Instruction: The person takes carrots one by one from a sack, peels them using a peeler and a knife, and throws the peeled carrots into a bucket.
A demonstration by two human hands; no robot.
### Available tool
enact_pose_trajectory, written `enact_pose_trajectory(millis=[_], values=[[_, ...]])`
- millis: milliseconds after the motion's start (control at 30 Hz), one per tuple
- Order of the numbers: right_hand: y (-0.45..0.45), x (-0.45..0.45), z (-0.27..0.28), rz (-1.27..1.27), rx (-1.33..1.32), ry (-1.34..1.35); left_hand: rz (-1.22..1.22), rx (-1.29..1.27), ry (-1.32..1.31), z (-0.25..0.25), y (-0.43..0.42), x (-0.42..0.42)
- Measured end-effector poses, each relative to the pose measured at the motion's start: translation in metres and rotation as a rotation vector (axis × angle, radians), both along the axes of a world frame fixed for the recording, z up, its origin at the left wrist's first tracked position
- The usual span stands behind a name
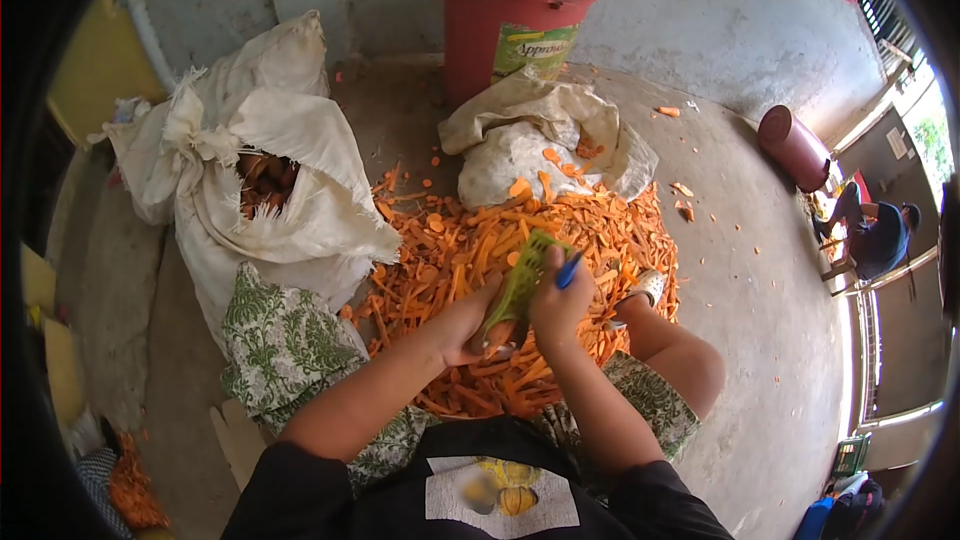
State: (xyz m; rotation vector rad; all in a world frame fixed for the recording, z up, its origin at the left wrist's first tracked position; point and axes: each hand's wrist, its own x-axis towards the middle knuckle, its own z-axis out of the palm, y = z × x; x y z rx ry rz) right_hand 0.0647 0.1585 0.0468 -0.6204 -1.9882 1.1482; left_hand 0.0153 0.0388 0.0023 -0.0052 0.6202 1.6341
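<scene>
In the head view, the left hand [470, 325] was closed on a carrot [499, 333], which was at the near end of a green perforated tool [518, 285]. The right hand [560, 302] was closed around a blue handle [569, 270]; whether it clamped also the tool, I could not tell. Under both hands spread a heap of orange pieces [615, 235].

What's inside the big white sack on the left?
Through the frayed opening of the white sack you can see dark reddish-brown lumps, too shadowed to name. The rest is covered, so I can't tell what's deeper down.
</scene>
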Motion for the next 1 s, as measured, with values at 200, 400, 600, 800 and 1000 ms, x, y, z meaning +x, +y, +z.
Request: enact_pose_trajectory(millis=[200,400,600,800,1000], values=[[0.092,-0.013,-0.003,-0.348,-0.441,0.154,-0.164,-0.073,-0.007,0.044,-0.008,0.024],[0.016,-0.001,0.016,0.09,-0.464,0.126,-0.082,0.022,-0.142,0.016,-0.004,0.005],[-0.018,0.006,0.0,0.128,0.05,-0.007,0.065,-0.14,0.025,0.026,-0.004,0.008],[0.071,-0.021,-0.011,-0.284,0.055,0.125,-0.193,-0.068,0.119,0.035,-0.009,0.021],[0.039,-0.002,0.009,0.016,-0.357,0.11,-0.038,-0.127,-0.046,0.026,-0.002,0.008]])
